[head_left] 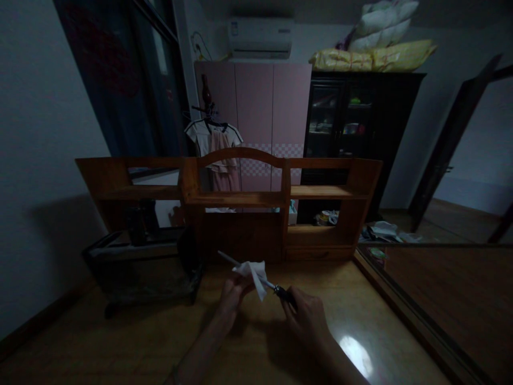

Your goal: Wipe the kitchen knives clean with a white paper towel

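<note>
Over a wooden desk [160, 342], my right hand [306, 315] is closed round the dark handle of a screwdriver [276, 289]. Its thin metal shaft points up and to the left. My left hand [232, 299] is pinched on a white tissue [253, 271] that is wrapped round the middle of the shaft. Both hands hover just above the desk top, in front of a wooden shelf unit [240, 200] at the desk's back edge.
A dark tray-like object [140, 267] sits on the desk at the left. Behind the shelf unit stand a pink wardrobe [272, 107] with clothes hanging beside it and a dark cabinet [352, 123]. The desk's right edge [401, 310] drops to the floor.
</note>
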`<state>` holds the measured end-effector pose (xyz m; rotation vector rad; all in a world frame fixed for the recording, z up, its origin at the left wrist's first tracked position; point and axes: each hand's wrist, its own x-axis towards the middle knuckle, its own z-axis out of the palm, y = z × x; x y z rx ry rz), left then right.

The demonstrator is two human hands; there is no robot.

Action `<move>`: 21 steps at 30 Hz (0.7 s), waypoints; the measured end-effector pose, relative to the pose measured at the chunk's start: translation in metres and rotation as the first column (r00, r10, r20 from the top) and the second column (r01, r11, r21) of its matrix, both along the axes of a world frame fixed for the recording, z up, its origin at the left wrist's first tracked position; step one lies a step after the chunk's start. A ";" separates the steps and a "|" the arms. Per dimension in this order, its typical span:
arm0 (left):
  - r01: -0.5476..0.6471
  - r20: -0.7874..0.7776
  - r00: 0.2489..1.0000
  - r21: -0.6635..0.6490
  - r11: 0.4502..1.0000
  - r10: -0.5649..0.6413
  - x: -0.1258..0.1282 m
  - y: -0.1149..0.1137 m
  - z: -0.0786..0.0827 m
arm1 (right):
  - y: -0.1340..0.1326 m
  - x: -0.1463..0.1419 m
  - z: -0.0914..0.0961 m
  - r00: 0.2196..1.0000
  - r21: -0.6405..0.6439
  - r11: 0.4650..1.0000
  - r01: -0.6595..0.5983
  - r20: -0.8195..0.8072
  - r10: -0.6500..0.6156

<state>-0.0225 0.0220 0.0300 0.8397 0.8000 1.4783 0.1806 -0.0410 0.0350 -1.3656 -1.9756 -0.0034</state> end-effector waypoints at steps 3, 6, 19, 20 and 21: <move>-0.007 -0.009 1.000 0.006 1.000 0.007 -0.001 -0.002 0.004 | 0.000 0.002 0.002 1.000 0.004 1.000 -0.011 0.009 0.011; -0.022 -0.011 1.000 -0.001 1.000 0.022 -0.003 -0.003 0.006 | 0.000 0.003 0.002 1.000 0.008 1.000 -0.005 0.016 0.005; -0.220 0.208 0.951 -0.055 0.974 0.227 -0.030 0.018 0.002 | -0.001 0.005 0.003 0.999 0.021 1.000 0.021 0.033 -0.021; -0.234 0.227 0.943 -0.059 0.970 0.242 -0.033 0.020 0.003 | -0.001 0.006 0.003 0.999 0.021 1.000 0.021 0.029 -0.022; -0.237 0.234 0.941 -0.061 0.969 0.245 -0.036 0.020 0.002 | -0.001 0.006 0.002 0.999 0.021 1.000 0.021 0.026 -0.021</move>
